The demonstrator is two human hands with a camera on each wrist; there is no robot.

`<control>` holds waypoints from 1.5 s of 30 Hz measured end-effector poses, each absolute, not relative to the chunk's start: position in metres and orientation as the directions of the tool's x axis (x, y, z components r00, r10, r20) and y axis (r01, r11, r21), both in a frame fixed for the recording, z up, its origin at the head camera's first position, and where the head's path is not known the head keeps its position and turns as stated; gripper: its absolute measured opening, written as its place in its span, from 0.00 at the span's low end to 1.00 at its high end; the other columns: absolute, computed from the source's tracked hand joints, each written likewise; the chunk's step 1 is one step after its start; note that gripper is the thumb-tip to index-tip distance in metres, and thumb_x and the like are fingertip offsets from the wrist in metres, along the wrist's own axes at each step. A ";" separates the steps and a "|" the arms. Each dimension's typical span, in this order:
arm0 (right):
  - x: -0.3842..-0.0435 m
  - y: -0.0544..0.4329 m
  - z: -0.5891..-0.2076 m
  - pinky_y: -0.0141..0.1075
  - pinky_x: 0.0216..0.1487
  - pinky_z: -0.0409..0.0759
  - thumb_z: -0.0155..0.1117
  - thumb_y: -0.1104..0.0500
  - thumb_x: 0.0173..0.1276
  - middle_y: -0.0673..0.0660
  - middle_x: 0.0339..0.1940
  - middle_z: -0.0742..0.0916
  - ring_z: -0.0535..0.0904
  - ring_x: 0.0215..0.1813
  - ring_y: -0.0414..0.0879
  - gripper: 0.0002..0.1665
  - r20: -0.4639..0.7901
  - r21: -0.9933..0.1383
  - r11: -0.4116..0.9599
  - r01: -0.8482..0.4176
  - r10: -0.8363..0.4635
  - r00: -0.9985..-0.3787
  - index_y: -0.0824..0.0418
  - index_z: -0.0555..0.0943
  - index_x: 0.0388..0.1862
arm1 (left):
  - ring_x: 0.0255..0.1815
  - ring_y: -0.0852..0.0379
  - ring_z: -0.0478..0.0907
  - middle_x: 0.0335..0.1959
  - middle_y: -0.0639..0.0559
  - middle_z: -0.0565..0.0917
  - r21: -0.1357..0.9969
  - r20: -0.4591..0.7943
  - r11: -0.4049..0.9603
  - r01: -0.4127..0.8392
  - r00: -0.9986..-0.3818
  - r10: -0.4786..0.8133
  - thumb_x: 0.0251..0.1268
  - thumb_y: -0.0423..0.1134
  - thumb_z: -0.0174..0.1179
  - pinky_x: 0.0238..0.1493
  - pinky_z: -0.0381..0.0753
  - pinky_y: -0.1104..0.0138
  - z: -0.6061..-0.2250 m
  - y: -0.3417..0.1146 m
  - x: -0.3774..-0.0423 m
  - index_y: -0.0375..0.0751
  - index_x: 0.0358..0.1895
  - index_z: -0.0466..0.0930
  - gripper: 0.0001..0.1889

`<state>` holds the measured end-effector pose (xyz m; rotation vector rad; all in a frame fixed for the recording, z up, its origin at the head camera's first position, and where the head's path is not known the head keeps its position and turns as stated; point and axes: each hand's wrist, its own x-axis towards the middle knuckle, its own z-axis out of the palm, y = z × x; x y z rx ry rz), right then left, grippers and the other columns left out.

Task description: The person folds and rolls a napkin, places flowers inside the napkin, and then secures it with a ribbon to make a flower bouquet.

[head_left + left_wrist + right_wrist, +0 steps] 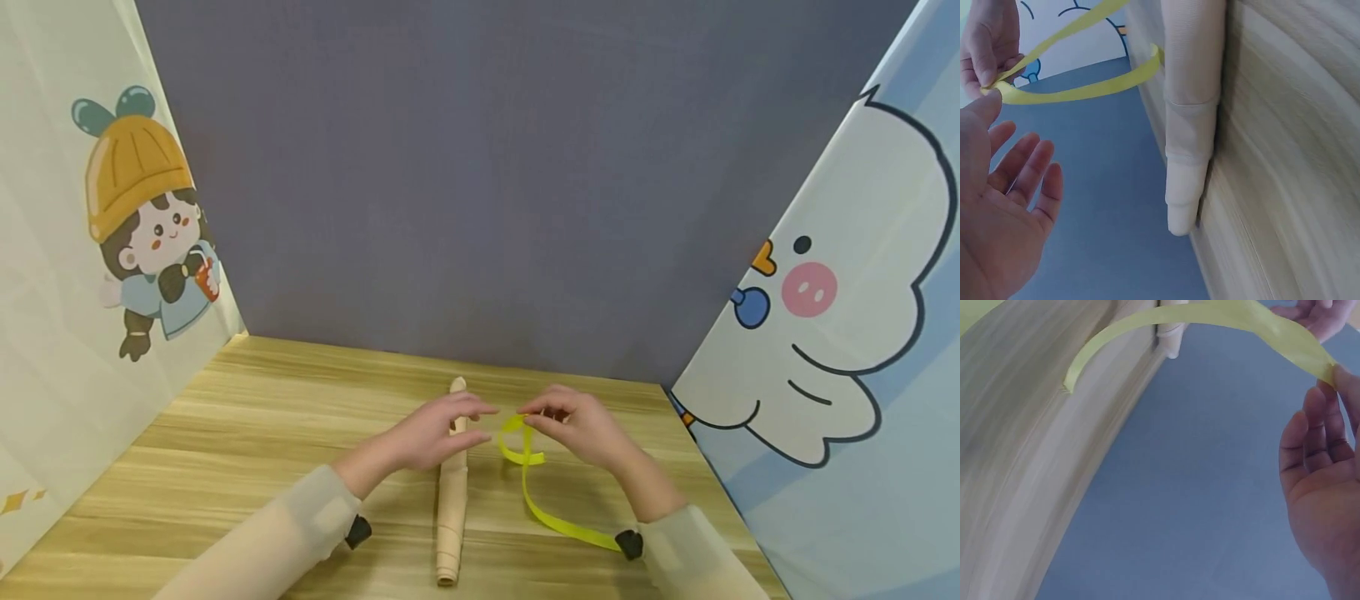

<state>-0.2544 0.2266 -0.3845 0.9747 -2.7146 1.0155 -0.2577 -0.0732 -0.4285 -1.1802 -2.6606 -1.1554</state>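
My right hand (588,427) pinches a narrow yellow ribbon (557,522) between thumb and fingertips above the table. One end of the ribbon loops below those fingers; the other length trails toward the right wrist. Facing it, my left hand (437,431) holds nothing, its thumb and fingers spread, and a small gap parts it from the ribbon in the head view. Beneath the left hand lies a long beige roll (452,508), which looks like rolled-up cloth with a tapered far end (1183,212). The left hand hides part of its upper half.
The wood-grain table (187,467) ends at a plain grey-blue panel (465,183). Printed cloth walls stand on both sides, a cartoon child (161,242) on the left and a white cartoon bird (855,250) on the right. Black wrist straps show at both sleeves.
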 end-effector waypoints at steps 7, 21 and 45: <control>-0.251 0.219 -0.378 0.35 0.40 0.81 0.71 0.51 0.81 0.43 0.42 0.89 0.79 0.38 0.39 0.08 0.302 -0.577 0.556 -0.598 -0.535 -0.789 0.44 0.93 0.53 | 0.64 0.56 0.81 0.72 0.55 0.81 0.709 0.233 0.396 0.584 -0.724 0.650 0.89 0.54 0.55 0.58 0.82 0.61 -0.426 -0.058 -0.267 0.55 0.77 0.79 0.22; -0.252 0.212 -0.381 0.37 0.41 0.84 0.73 0.55 0.80 0.45 0.44 0.91 0.82 0.40 0.40 0.09 0.300 -0.638 0.531 -0.557 -0.495 -0.815 0.47 0.93 0.54 | 0.53 0.59 0.83 0.49 0.60 0.91 0.749 0.367 0.314 0.584 -0.760 0.537 0.82 0.46 0.66 0.58 0.83 0.52 -0.419 -0.054 -0.262 0.54 0.49 0.89 0.05; -0.255 0.201 -0.406 0.30 0.32 0.77 0.74 0.60 0.77 0.57 0.47 0.83 0.76 0.33 0.41 0.25 0.239 -0.887 0.266 -0.378 -0.435 -0.868 0.59 0.83 0.71 | 0.35 0.59 0.82 0.41 0.49 0.92 0.778 0.466 0.252 0.576 -0.798 0.383 0.78 0.41 0.70 0.37 0.82 0.69 -0.413 -0.072 -0.264 0.46 0.50 0.93 0.06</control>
